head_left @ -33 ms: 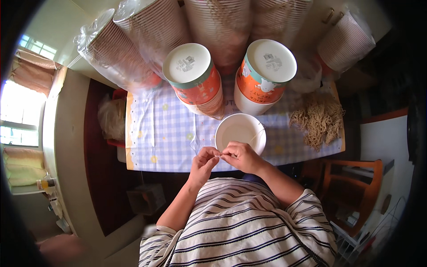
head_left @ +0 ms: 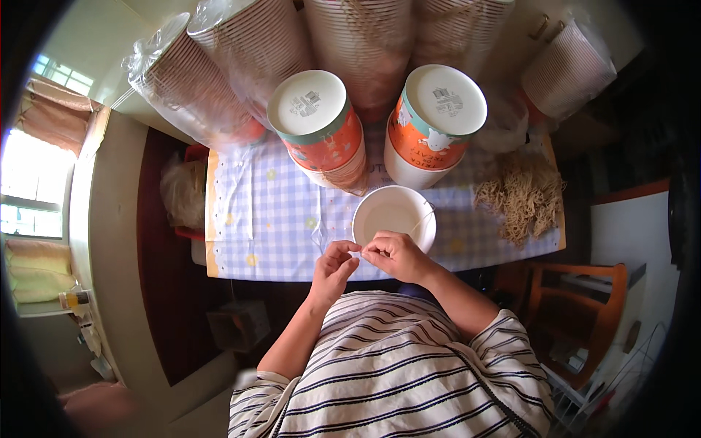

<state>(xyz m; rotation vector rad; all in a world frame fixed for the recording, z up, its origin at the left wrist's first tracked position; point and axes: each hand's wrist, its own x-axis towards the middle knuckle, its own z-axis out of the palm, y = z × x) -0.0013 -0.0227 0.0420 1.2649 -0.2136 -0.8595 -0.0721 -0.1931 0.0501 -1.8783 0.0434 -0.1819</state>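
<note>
Head view: both hands' fingers (head_left: 355,257) pinch a thin string beside the white paper bowl (head_left: 394,217)

clear plastic sleeves (head_left: 197,80) wrap cup stacks at the back; two orange, possibly printed, stacks (head_left: 321,135) stand between.

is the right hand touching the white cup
Touching. In the head view the right hand lies over the near rim of the white cup, fingers pinching at its edge with no gap showing between them.
</note>
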